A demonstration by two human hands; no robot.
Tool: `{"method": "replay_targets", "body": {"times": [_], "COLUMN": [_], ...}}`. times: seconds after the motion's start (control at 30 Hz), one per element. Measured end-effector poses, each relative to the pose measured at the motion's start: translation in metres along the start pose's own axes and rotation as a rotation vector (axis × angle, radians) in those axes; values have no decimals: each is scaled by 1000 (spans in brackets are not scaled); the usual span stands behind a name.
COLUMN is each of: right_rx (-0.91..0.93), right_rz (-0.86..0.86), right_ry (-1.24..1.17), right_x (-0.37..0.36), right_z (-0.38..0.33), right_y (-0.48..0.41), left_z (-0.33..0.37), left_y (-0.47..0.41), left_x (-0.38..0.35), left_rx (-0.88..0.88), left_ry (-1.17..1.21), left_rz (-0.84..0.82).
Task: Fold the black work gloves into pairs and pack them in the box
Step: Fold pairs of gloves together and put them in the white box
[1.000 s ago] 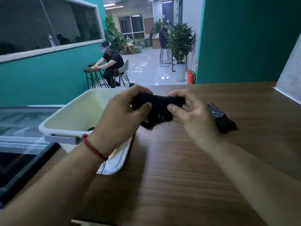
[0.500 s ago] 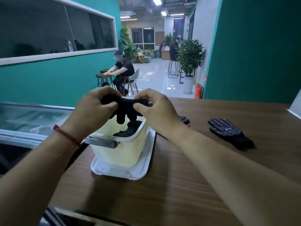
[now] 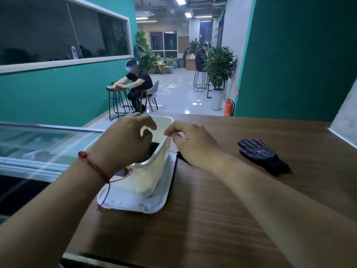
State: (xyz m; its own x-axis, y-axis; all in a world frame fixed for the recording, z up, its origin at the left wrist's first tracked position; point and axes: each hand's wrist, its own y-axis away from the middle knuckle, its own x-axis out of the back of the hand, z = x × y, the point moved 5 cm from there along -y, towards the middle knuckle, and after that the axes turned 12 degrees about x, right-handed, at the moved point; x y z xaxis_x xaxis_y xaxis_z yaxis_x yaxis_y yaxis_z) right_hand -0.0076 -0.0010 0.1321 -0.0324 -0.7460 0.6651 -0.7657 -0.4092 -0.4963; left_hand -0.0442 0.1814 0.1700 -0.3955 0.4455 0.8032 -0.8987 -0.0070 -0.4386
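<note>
- Wooden bench (image 3: 241, 200) carries a white box (image 3: 150, 180) holding folded black gloves (image 3: 153, 150).
- Left hand (image 3: 123, 141) above the box, right hand (image 3: 193, 145) beside it: both hands loosely curled, empty.
- 1 loose glove (image 3: 261, 154) lies well right.

we counted two bare hands, left hand (image 3: 123, 140) and right hand (image 3: 193, 142), one white box (image 3: 148, 176) beneath them on one white lid (image 3: 135, 202), and one dotted black glove (image 3: 260, 155) well right of the right hand; packed gloves (image 3: 152, 151) under the left hand were too hidden to count.

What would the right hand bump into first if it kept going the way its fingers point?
Probably the white box: the right hand has its fingertips pointing left at the box's side rim, close by, though depth is hard to judge.
</note>
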Motion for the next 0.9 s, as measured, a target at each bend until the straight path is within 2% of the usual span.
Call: {"method": "replay_targets", "body": {"times": [0.13,0.23,0.43,0.6,0.73,0.9], "right_rx": [-25,-66,-159,-225,-275,-280], "right_rz": [61,114,157,120,192,215], "right_ry": [-9,19,105,375,569,550], "right_x": [31,52,86,94,94,108], "right_z": [29,60,123,180,216,245], "right_y": [23,42,86,115,138,149], "left_z": [57,86,77,49,35,24], "left_y": [1,-3,-17,-41,-53,-56], "left_x": [-12,-40,-140,-215,-248,-259], "left_rx": [-159,-188,-16,178,249,254], "left_ry": [76,78,21,-53,-68,-102], "left_rz": [40,-6,-60,-95,-88,-14]}}
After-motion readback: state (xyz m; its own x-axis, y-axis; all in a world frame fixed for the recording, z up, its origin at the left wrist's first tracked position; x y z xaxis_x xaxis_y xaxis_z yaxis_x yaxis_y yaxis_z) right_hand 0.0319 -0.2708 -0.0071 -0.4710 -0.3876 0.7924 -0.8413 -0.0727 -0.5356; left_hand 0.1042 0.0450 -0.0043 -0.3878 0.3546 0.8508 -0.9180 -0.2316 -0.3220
